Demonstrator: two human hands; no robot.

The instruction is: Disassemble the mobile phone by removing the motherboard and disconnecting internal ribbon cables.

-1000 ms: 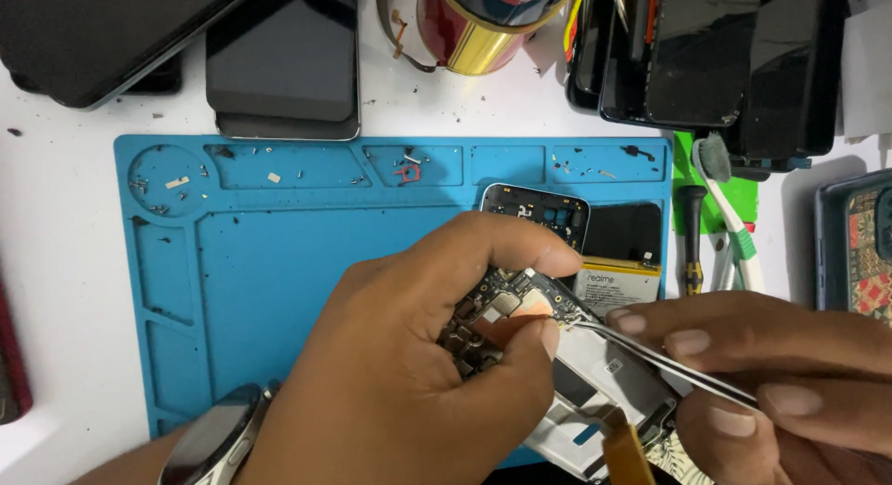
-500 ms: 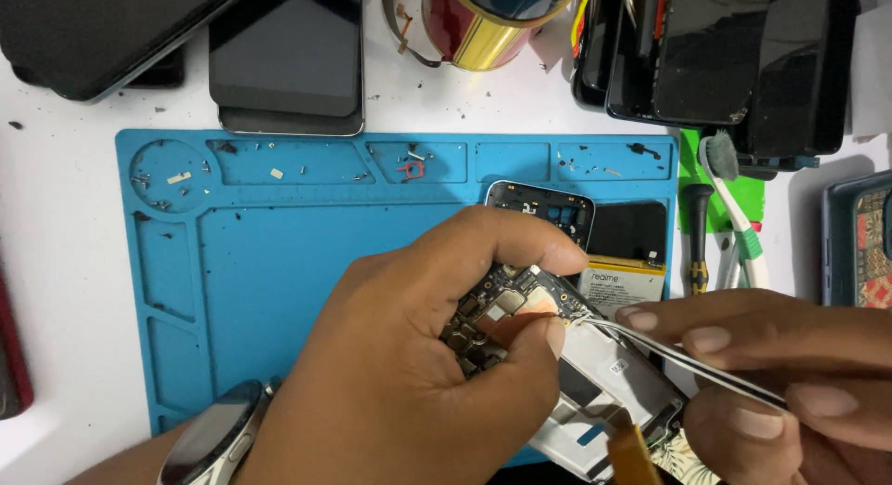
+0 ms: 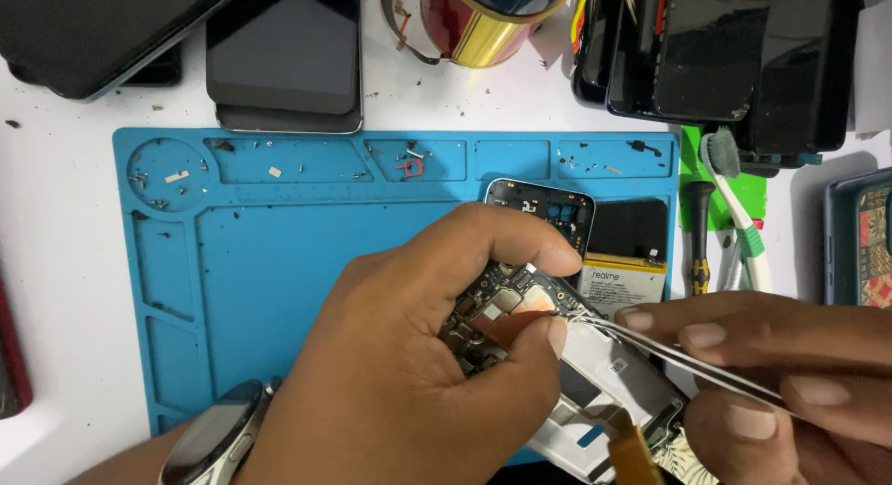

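Left hand [image 3: 409, 355] pinches a small circuit board [image 3: 497, 318] between thumb and forefinger, edge-up, just above the opened phone [image 3: 595, 392] lying under its fingertips. Right hand [image 3: 780, 373] is closed on thin steel tweezers [image 3: 678, 360]; tips sit at the board's upper right corner, touching or nearly, can't tell which.

Risks as I see them: tweezer tips slipping could scratch traces or knock off a tiny component; too much pull at that corner could tear whatever fine connector sits there. The thumb grip covers much of the board, so a twist could flex it.

Board: dark, dense with metal shields, a coppery patch. Blue silicone mat [image 3: 279, 262] beneath, matte, moulded compartments, loose screws beyond the knuckles. Wristwatch [image 3: 214, 439] on left wrist.
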